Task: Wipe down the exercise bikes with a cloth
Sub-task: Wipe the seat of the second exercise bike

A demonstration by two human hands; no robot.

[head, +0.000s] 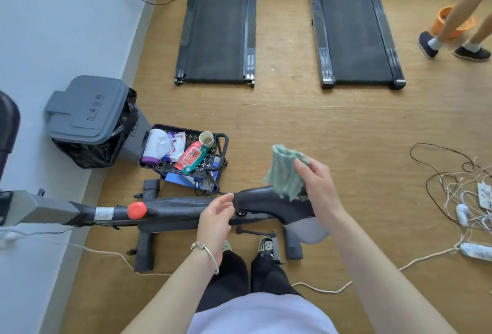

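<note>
Head view, wood floor [319, 126], treadmills [217, 27], right grip [316, 184] pinching cloth [282, 171] above bike [181, 207], left grip [215, 218] relaxed, empty

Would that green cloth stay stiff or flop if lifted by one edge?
Probably floppy: the green cloth droops in folds below the right hand pinching it near the top. Likely light, since fingertips alone carry it. Its ribbed look suggests it would drag rather than slide on the bike frame.

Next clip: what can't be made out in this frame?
Head view:
Black exercise bike: one end cut off by the left edge.
Green striped cloth in the right hand: blurred, contact with the bike unclear.
Black perforated cart: lower shelf hidden by its own top.
Second person: upper body cut by top-right edge.
</note>
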